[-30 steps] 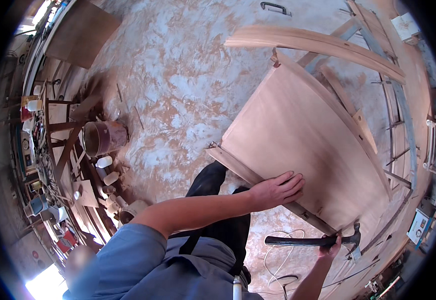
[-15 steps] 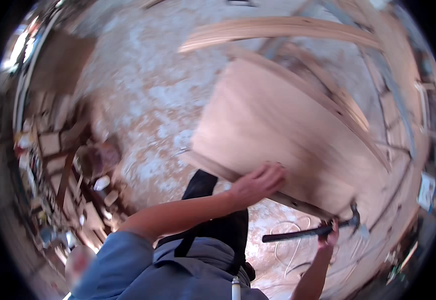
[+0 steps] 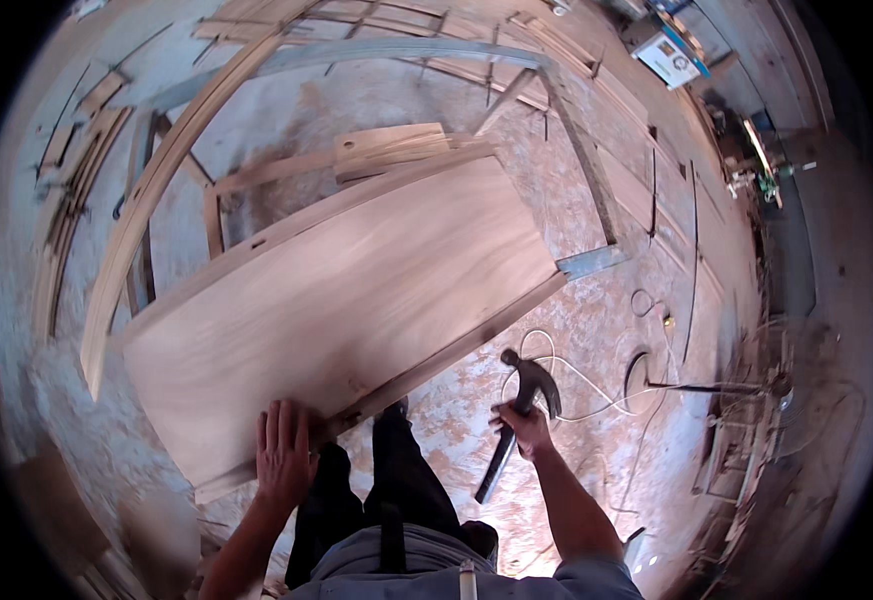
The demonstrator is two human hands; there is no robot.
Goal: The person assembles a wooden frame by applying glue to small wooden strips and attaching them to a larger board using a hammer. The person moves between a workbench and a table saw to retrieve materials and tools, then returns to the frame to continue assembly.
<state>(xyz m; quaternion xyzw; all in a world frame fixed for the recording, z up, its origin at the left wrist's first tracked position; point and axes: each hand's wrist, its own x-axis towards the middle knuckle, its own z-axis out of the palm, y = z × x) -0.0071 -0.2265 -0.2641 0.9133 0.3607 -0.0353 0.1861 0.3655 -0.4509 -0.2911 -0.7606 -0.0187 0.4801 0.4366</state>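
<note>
A wooden panel with raised edge strips lies slantwise before me, propped up off the floor. My left hand rests on its near edge toward the left end, palm down with the fingers stretched over the wood. Off the panel's near right side, my right hand grips a claw hammer by its dark handle. The hammer's head points away from me, its claw curving to the right. What the panel rests on underneath is mostly hidden.
Beyond the panel stands a grey metal frame. A long wooden board leans across it at the left. A pale cable loops over the floor on the right. A white and blue box sits at the far right.
My view has turned to the right, so the panel now slants the other way. The left hand has come down flat on the near edge. The hammer has swung from sideways to pointing away.
</note>
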